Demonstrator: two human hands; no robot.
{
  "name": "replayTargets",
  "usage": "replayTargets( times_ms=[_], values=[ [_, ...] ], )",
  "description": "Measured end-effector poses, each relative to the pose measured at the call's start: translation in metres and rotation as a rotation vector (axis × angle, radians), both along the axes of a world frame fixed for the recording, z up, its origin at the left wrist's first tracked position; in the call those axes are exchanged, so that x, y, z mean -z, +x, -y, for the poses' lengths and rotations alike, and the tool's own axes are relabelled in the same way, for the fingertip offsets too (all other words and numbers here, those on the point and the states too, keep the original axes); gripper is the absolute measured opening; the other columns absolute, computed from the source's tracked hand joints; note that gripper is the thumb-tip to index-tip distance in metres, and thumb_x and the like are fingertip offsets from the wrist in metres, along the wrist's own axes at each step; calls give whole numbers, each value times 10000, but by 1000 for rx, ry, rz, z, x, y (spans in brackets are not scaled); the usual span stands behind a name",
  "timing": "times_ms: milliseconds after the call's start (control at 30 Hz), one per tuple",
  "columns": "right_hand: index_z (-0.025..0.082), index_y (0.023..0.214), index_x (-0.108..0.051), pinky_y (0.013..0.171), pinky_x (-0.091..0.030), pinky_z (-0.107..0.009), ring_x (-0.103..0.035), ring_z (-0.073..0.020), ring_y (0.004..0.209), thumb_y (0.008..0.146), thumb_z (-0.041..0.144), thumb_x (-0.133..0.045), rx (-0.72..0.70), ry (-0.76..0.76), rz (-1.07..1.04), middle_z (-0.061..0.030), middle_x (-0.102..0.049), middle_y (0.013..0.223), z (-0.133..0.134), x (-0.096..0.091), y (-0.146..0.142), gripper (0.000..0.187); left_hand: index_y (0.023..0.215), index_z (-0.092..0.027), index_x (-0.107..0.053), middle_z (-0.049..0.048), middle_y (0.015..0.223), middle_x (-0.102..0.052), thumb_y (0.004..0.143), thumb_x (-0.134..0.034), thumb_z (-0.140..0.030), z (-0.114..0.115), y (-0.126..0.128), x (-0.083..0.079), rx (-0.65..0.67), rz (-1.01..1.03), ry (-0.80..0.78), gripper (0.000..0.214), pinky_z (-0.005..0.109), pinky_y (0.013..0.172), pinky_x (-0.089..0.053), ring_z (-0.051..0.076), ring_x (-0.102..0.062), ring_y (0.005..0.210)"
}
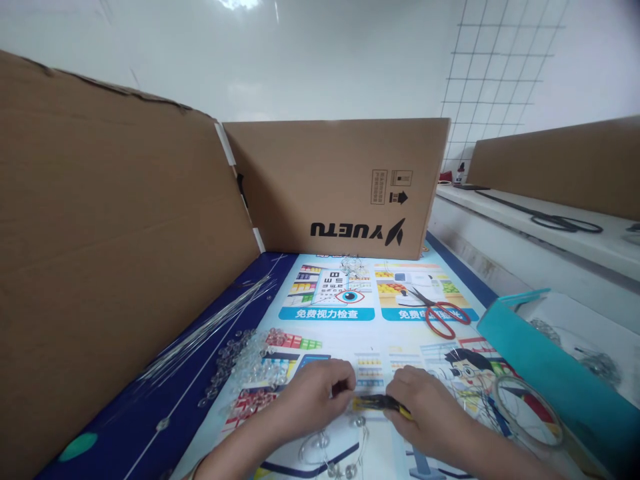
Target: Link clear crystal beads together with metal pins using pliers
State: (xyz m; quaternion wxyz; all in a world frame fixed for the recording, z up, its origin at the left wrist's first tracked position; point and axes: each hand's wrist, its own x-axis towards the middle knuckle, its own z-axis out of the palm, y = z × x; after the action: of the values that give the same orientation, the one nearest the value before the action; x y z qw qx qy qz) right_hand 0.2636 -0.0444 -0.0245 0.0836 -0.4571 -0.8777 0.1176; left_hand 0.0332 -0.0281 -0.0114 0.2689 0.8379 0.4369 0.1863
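My right hand (425, 403) is closed around small pliers (381, 402) with black and yellow handles, their jaws pointing left. The jaw tips meet the fingertips of my left hand (317, 393), which pinches what looks like thin wire; it barely shows there. Just below both hands, a loop of clear beads on thin wire (351, 471) lies on the printed table sheet. Left of my left hand, many loose clear beads (250, 360) are spread out. Straight thin wires (215, 323) lie in a bundle beyond them.
Red-handled scissors (443, 323) lie ahead to the right. A clear ring-shaped roll (556, 427) rests near my right forearm, beside a teal box (540, 353) with clear items inside. Cardboard panels (330, 173) stand at the back and left. Tangled wire (353, 267) sits by the back panel.
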Motion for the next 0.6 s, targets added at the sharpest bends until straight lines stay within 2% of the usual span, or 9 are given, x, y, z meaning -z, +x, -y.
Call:
replayTargets(
  times_ms=[100,267,467,600],
  values=[
    [206,788,-547,716,-335,-280,-481,-183,827,803,283,-493,23,33,4,-27,-560,846,0,0,-1,95,724,-191,-565,-39,675,-580,712,-475,-119,-1,0,1,-12,6,2,116,180,547,-296,92,-485,610],
    [200,782,-536,702,-335,-282,-472,-185,809,815,250,-467,161,96,-15,-30,-548,822,-6,-3,2,91,703,-186,-542,-43,656,-562,701,-459,-110,-4,0,1,-43,28,-16,113,176,519,-278,86,-464,586],
    [202,768,-523,681,-339,-255,-475,-170,800,810,244,-473,103,52,-104,-19,-543,811,-5,-4,2,77,703,-188,-525,-50,645,-549,697,-443,-109,-4,-2,2,-55,-10,-33,114,180,514,-271,87,-458,583],
    [199,772,-531,669,-337,-256,-480,-172,787,809,236,-462,164,49,-83,-26,-548,801,-3,-5,2,87,725,-187,-519,-44,668,-549,728,-442,-146,-7,-4,4,-61,-20,-72,87,183,522,-281,97,-474,611]
  ],
)
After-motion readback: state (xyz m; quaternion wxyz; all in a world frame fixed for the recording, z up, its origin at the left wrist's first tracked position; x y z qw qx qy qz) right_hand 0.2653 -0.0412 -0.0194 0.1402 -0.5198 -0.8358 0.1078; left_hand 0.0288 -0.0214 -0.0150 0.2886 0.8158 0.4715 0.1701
